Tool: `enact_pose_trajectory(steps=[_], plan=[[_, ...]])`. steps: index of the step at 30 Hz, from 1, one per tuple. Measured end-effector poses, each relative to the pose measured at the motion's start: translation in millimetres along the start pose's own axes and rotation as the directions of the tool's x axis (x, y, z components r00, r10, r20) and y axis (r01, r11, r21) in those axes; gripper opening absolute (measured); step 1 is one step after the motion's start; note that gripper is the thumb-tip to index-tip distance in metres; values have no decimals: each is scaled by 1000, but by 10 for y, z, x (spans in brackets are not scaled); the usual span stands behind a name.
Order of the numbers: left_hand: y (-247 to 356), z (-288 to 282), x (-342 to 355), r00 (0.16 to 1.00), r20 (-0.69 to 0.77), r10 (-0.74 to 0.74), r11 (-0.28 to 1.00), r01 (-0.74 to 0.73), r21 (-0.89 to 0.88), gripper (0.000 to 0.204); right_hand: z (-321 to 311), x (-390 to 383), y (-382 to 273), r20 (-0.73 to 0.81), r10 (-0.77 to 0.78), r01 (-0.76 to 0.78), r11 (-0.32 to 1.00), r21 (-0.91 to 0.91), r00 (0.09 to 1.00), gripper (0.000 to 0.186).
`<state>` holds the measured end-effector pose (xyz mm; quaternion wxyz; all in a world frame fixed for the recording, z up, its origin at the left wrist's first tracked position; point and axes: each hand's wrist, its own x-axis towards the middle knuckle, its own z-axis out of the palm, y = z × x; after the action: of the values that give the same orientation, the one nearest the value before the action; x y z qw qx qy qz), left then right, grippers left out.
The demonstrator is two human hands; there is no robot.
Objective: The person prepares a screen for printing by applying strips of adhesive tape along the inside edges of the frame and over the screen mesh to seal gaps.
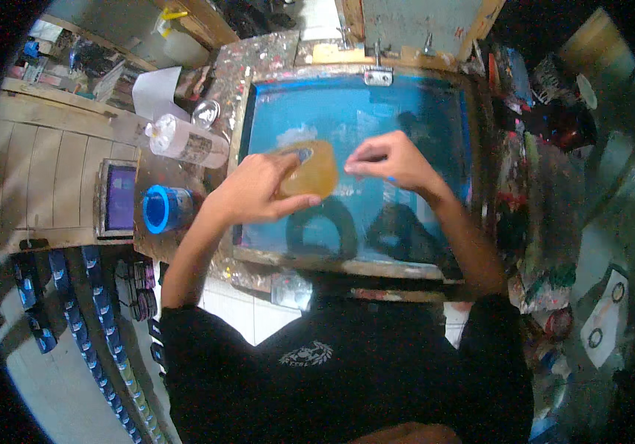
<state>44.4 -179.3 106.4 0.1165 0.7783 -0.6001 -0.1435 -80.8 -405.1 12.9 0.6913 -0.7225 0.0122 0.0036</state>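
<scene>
A wooden-framed screen-printing screen [421, 214] with blue-green mesh lies flat before me, its far edge under a metal clamp [378, 75]. Over the mesh, my left hand [247, 189] grips a translucent amber-yellow plastic bottle [316, 176], which is tilted, with the thumb along its near side. To the right of the bottle and apart from it is my right hand [393, 164]. Its fingertips are pinched together; whatever they hold, if anything, is too small to make out. A small blue spot shows near that wrist. Shadows of both arms fall across the mesh.
Left of the screen stand a blue tub [165, 209], a whitish bottle with plastic over its top [191, 142] and a clear round lid [205, 113]. A spray bottle [180, 41] with a yellow trigger is farther back. Stained cloths [550, 244] crowd the right side.
</scene>
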Motion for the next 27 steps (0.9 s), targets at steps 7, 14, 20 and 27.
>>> enact_pose_trajectory(steps=[7,14,20,27], plan=[[661,-347,-223,851,515,-99,927,267,-263,66,99,-1348,-53,-35,248,-244,964,105,968,13],[750,-407,-651,946,305,-111,993,97,60,56,-225,-2915,86,-572,468,-478,866,145,674,14],[1226,-839,-1042,880,-235,414,858,-290,423,45,-149,-3414,-587,-795,139,-634,689,-351,591,13],[1599,-1204,-1580,753,-367,547,812,-370,451,40,-210,-3377,-476,-768,29,-492,783,-381,640,12]])
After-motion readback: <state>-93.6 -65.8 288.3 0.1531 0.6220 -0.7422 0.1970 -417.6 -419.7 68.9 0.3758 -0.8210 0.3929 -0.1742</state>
